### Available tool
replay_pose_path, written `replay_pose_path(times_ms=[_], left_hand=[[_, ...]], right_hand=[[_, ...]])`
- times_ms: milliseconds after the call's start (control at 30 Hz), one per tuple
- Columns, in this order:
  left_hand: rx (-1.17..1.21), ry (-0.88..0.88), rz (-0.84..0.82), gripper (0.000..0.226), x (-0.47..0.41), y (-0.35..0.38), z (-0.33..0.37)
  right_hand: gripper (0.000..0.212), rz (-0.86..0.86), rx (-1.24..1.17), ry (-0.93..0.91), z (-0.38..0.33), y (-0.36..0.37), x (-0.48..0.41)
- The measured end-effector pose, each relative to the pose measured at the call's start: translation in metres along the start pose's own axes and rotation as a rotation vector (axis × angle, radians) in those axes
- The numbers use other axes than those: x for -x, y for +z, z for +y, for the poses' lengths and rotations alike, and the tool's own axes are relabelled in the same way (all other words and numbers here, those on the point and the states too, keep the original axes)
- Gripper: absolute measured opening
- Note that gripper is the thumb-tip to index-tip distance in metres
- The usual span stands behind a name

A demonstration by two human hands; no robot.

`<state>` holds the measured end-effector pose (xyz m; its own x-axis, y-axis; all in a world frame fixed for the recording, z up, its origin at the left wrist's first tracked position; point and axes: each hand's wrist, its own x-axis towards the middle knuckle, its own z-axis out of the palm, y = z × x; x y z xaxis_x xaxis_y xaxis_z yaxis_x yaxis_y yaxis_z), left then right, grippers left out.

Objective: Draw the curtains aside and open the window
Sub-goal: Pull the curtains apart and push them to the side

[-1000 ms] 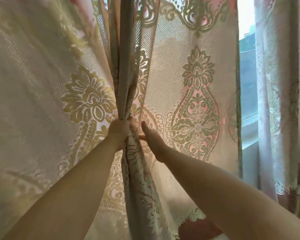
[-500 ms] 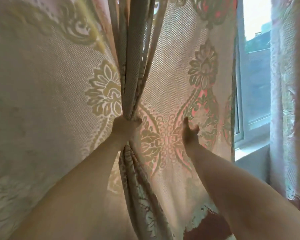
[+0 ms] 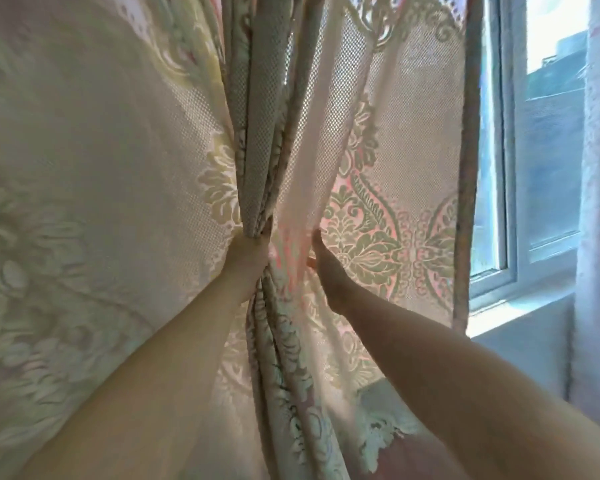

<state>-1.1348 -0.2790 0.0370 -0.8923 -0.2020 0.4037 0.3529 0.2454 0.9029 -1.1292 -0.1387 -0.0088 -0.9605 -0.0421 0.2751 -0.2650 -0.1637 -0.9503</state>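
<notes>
At centre, your left hand [image 3: 248, 256] clenches the gathered lace curtain [image 3: 378, 161]; your right hand [image 3: 326, 268] pinches a fold beside it; the window [image 3: 548, 161] shows at right.

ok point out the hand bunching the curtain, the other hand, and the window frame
left hand [image 3: 248, 258], head view, back of the fist closed on the gathered patterned lace curtain [image 3: 260, 140]
right hand [image 3: 326, 268], head view, back of the hand
white window frame [image 3: 510, 202], head view, vertical bar

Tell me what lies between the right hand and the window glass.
In the head view, the spread lace curtain panel with its dark edge lies between the right hand and the window glass; nothing else shows there.
</notes>
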Motion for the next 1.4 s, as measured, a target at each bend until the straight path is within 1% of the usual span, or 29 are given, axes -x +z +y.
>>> replay_pose_path(times_ms=[33, 100, 133, 167, 233, 267, 367, 433, 467, 533, 600, 667, 700, 767, 833, 867, 900, 933, 1000, 1033, 1100, 1133, 1167, 1233, 1300, 1333, 1367, 1400], left_hand=[[-0.065, 0.06, -0.003, 0.059, 0.001, 0.0, -0.001], [-0.139, 0.167, 0.002, 0.06, 0.003, 0.0, -0.003], [-0.171, 0.191, 0.022, 0.062, 0.004, -0.001, -0.003], [-0.219, 0.19, 0.05, 0.064, 0.003, -0.001, -0.002], [-0.312, 0.194, 0.105, 0.055, -0.002, -0.002, -0.003], [-0.342, 0.182, 0.132, 0.056, -0.005, -0.003, -0.005], [-0.391, 0.135, 0.202, 0.079, -0.008, -0.007, -0.009], [-0.426, 0.107, 0.198, 0.089, -0.008, -0.007, -0.01], [-0.423, 0.094, 0.182, 0.091, -0.008, -0.007, -0.011], [-0.374, 0.075, 0.127, 0.099, -0.007, -0.004, -0.009], [-0.332, 0.051, 0.066, 0.104, -0.005, 0.002, -0.007], [-0.289, 0.037, 0.032, 0.102, -0.005, 0.006, -0.007], [-0.284, 0.036, 0.025, 0.098, -0.006, 0.007, -0.008], [-0.345, 0.071, 0.037, 0.076, -0.005, 0.006, -0.007], [-0.432, 0.106, 0.107, 0.05, -0.003, 0.005, -0.007], [-0.439, 0.104, 0.136, 0.044, -0.004, 0.004, -0.008], [-0.436, 0.102, 0.156, 0.042, -0.003, 0.004, -0.008], [-0.422, 0.104, 0.156, 0.04, -0.003, 0.004, -0.007], [-0.373, 0.118, 0.126, 0.038, -0.006, 0.004, -0.009], [-0.354, 0.132, 0.116, 0.036, -0.006, 0.003, -0.009], [-0.334, 0.139, 0.109, 0.035, -0.004, 0.003, -0.009], [-0.327, 0.142, 0.104, 0.037, -0.003, 0.002, -0.01], [-0.323, 0.149, 0.092, 0.04, -0.001, 0.0, -0.009], [-0.322, 0.164, 0.03, 0.043, 0.005, -0.002, -0.004], [-0.305, 0.193, -0.031, 0.038, 0.007, -0.004, -0.004], [-0.301, 0.198, -0.043, 0.041, 0.006, -0.005, -0.004], [-0.304, 0.198, -0.042, 0.047, 0.008, -0.005, -0.003], [-0.304, 0.193, -0.035, 0.051, 0.008, -0.005, -0.003]], right_hand=[[0.073, -0.037, -0.011, -0.01, 0.0, 0.007, 0.001], [0.085, -0.075, -0.019, 0.015, 0.004, 0.022, 0.001], [0.092, -0.066, -0.02, 0.046, 0.006, 0.028, 0.001], [0.092, -0.033, -0.023, 0.071, 0.008, 0.034, 0.0], [0.083, 0.057, -0.052, 0.111, 0.013, 0.043, 0.0], [0.077, 0.096, -0.102, 0.138, 0.016, 0.046, -0.001], [0.057, 0.186, -0.274, 0.191, 0.029, 0.053, 0.0], [0.052, 0.222, -0.309, 0.246, 0.039, 0.052, 0.0], [0.045, 0.201, -0.294, 0.247, 0.041, 0.05, 0.002], [0.026, 0.092, -0.22, 0.221, 0.04, 0.048, 0.007], [0.016, 0.018, -0.182, 0.258, 0.037, 0.049, 0.011], [0.015, -0.048, -0.238, 0.292, 0.033, 0.049, 0.016], [0.015, -0.075, -0.262, 0.306, 0.032, 0.047, 0.017], [0.014, -0.085, -0.235, 0.318, 0.035, 0.042, 0.015], [0.01, -0.086, -0.14, 0.304, 0.034, 0.035, 0.016], [0.011, -0.066, -0.103, 0.284, 0.035, 0.031, 0.015], [0.017, -0.024, -0.072, 0.254, 0.035, 0.026, 0.012], [0.026, 0.055, -0.023, 0.214, 0.035, 0.021, 0.01], [0.04, 0.297, 0.149, 0.149, 0.038, 0.007, 0.004], [0.046, 0.466, 0.242, 0.152, 0.04, -0.003, 0.0], [0.062, 0.724, 0.257, 0.23, 0.044, -0.024, -0.002], [0.07, 0.782, 0.255, 0.254, 0.047, -0.036, -0.007], [0.078, 0.787, 0.25, 0.26, 0.047, -0.044, -0.01], [0.089, 0.727, 0.167, 0.214, 0.049, -0.056, -0.022], [0.098, 0.573, 0.006, 0.157, 0.044, -0.057, -0.028], [0.102, 0.482, -0.054, 0.146, 0.041, -0.055, -0.028], [0.099, 0.379, -0.069, 0.123, 0.037, -0.051, -0.027], [0.087, 0.285, -0.071, 0.063, 0.032, -0.046, -0.023]])
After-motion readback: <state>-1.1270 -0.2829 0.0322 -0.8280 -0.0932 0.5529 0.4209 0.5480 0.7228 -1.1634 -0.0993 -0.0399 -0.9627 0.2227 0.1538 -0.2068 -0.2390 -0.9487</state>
